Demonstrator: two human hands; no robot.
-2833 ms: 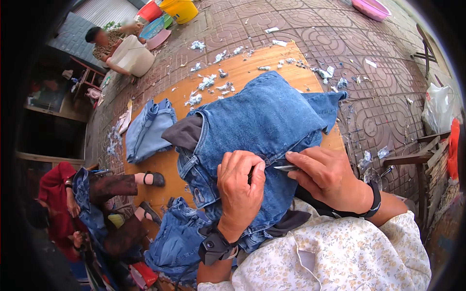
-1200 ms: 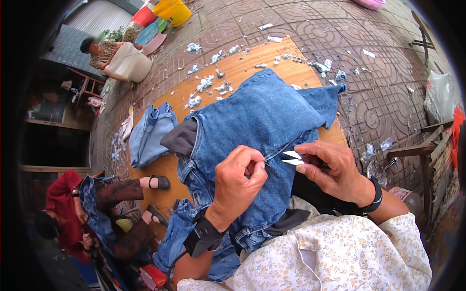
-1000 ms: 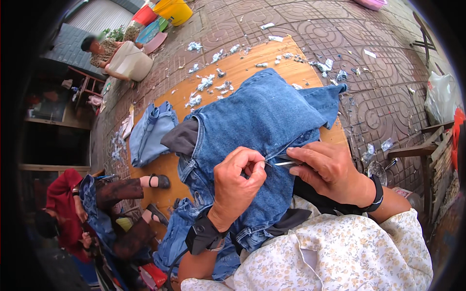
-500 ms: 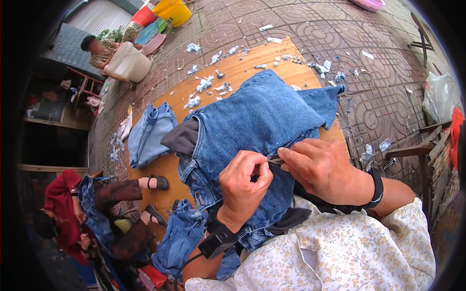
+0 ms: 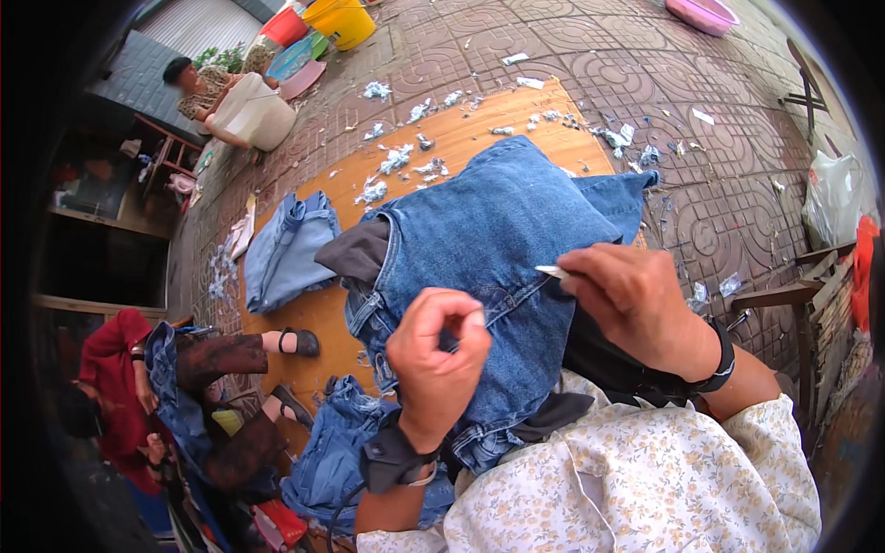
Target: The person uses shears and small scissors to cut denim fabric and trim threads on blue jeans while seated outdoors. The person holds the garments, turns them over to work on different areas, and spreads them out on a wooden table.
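Blue denim jeans (image 5: 489, 221) lie across my lap and the board, with a dark grey pocket cloth (image 5: 358, 253) showing at one side. Just above the denim, my right hand (image 5: 636, 309) pinches a small pale pointed tool (image 5: 551, 272); its exact kind is unclear. My left hand (image 5: 438, 359) is raised over the jeans near the waistband, thumb and forefinger pressed together. Whatever sits in that pinch, if anything, is too small to make out. A seam runs across the cloth between the two hands.
Folded light-blue jeans (image 5: 290, 249) and a crumpled denim piece (image 5: 341, 447) lie left on a wooden board (image 5: 502, 115). Pale lint scraps (image 5: 396, 158) litter it. A person in red (image 5: 120, 396) handles denim at left; another holds a white bucket (image 5: 253, 112). A wooden stool (image 5: 779, 295) stands right.
My hands have drawn apart: the right moved up and right with the tool, the left slightly down and left. Before, they met at the seam.
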